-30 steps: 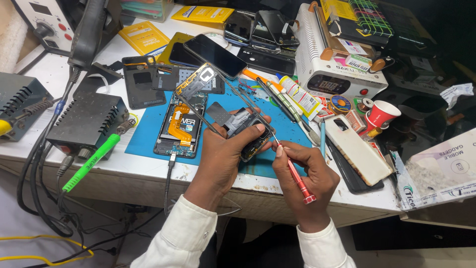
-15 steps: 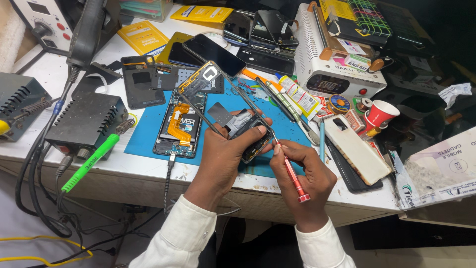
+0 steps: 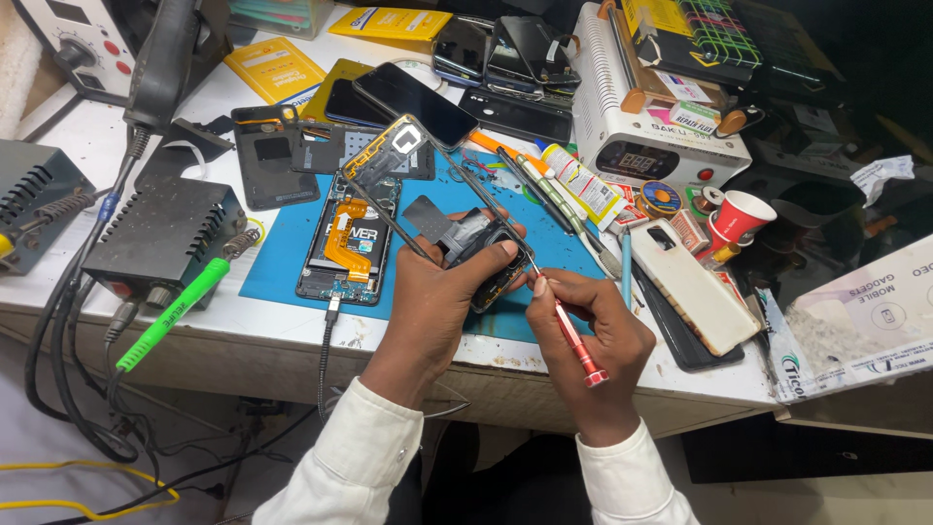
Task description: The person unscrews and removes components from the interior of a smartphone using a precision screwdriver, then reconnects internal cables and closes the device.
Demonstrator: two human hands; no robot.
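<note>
The opened phone frame [image 3: 486, 255] sits tilted above the near edge of the blue mat [image 3: 282, 255], gripped by the left hand [image 3: 437, 297] so its inside faces up. The right hand [image 3: 593, 326] pinches a red screwdriver [image 3: 569, 326], tip at the frame's right edge. The screw itself is hidden. Another opened phone [image 3: 348, 243] lies left on the surface [image 3: 243, 311].

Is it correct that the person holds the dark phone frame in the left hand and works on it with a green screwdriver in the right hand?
Not quite: the head view shows the screwdriver in the right hand is red, not green. The left hand does hold the dark phone frame.
</note>
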